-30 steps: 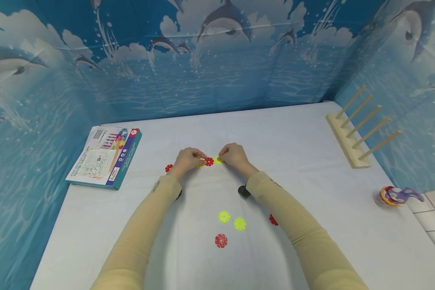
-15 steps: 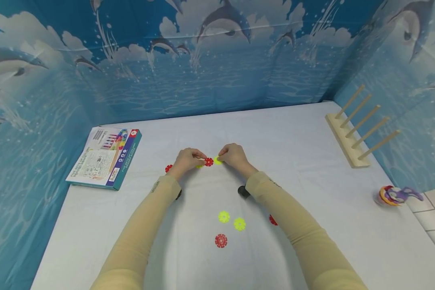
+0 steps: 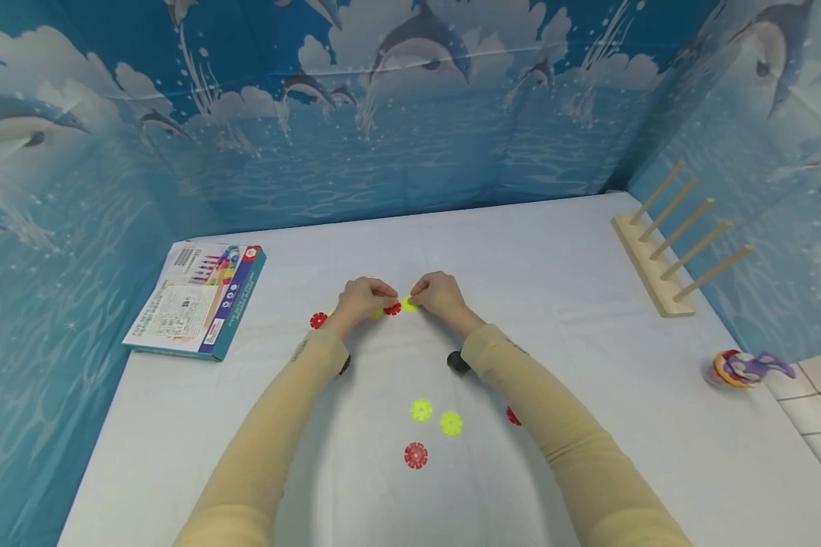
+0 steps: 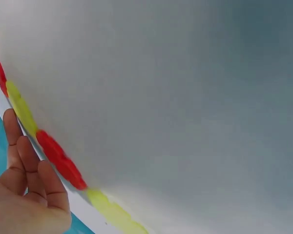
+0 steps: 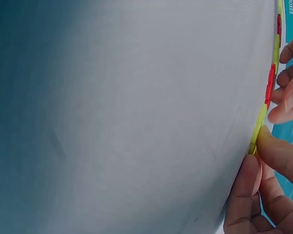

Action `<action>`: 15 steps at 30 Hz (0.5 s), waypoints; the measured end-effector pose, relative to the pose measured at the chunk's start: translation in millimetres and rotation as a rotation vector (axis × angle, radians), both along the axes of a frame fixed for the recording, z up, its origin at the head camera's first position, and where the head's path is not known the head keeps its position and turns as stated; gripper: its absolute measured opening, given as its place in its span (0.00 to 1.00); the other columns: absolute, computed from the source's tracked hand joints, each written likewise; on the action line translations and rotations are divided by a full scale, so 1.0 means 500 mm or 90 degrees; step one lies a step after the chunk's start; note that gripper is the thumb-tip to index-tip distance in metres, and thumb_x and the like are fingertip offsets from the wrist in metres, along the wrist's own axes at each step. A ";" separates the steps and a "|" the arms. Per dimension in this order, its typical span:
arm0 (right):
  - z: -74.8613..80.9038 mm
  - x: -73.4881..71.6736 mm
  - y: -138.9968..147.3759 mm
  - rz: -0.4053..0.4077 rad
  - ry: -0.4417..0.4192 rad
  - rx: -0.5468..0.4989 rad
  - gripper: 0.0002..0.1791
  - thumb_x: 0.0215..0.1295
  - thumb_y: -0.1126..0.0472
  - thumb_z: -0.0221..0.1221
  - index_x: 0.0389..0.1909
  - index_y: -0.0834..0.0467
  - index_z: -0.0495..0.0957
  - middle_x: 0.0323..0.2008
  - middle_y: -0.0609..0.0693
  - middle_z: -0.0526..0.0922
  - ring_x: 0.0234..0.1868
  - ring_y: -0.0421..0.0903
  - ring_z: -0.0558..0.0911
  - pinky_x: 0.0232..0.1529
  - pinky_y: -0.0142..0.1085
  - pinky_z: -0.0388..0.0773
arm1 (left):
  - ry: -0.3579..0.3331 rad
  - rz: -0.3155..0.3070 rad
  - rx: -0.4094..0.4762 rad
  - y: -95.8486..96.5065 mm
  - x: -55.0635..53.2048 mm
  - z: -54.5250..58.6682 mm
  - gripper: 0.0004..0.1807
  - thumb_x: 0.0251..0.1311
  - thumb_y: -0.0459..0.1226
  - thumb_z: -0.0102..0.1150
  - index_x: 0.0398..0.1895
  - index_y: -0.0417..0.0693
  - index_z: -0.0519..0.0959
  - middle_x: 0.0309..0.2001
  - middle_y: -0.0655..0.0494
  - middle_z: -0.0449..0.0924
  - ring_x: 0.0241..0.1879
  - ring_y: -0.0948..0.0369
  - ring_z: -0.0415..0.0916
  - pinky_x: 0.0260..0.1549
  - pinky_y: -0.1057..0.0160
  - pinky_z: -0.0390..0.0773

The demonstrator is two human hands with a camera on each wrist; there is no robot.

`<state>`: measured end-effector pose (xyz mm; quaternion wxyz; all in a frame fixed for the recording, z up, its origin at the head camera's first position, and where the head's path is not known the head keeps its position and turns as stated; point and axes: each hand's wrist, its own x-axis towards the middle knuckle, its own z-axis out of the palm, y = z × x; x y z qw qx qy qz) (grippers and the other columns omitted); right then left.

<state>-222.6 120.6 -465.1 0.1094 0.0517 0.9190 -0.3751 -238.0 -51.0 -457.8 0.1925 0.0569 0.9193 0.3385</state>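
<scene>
Red and yellow notched snowflake discs form a joined row across the white table. My right hand (image 3: 439, 295) pinches the yellow snowflake disc (image 5: 258, 130) at the row's right end between thumb and finger. Beside it along the row is a red snowflake disc (image 5: 270, 87). My left hand (image 3: 361, 301) has its fingertips right at that red disc, its fingers loosely bent in the left wrist view. Further left, the row continues with another red disc (image 4: 60, 160) and a yellow disc (image 4: 116, 213). The left forearm and hand partly cover the row in the head view.
Loose yellow discs (image 3: 421, 410) and a red disc (image 3: 416, 456) lie nearer the body; another red disc (image 3: 514, 415) shows beside the right sleeve. A toy box (image 3: 194, 300) is at left. A wooden peg stand (image 3: 653, 266) and a small purple toy (image 3: 749, 368) are at right.
My left hand has shifted slightly right, so its fingertips now overlap the red disc near the right hand. The right hand keeps its pinch on the yellow disc.
</scene>
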 end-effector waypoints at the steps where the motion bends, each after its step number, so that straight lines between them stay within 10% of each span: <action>1: 0.000 0.000 0.000 0.000 0.000 0.001 0.08 0.60 0.60 0.67 0.37 0.60 0.85 0.38 0.54 0.85 0.39 0.46 0.78 0.40 0.35 0.74 | 0.001 -0.002 0.000 0.004 0.000 0.000 0.12 0.63 0.45 0.63 0.46 0.53 0.86 0.52 0.51 0.80 0.61 0.49 0.65 0.64 0.41 0.59; 15: 0.001 0.002 0.001 0.006 0.010 0.009 0.07 0.61 0.61 0.66 0.37 0.61 0.85 0.39 0.54 0.85 0.39 0.47 0.78 0.38 0.33 0.73 | 0.029 0.020 -0.023 0.041 0.002 -0.005 0.09 0.59 0.42 0.67 0.41 0.52 0.87 0.47 0.50 0.80 0.58 0.50 0.66 0.62 0.42 0.57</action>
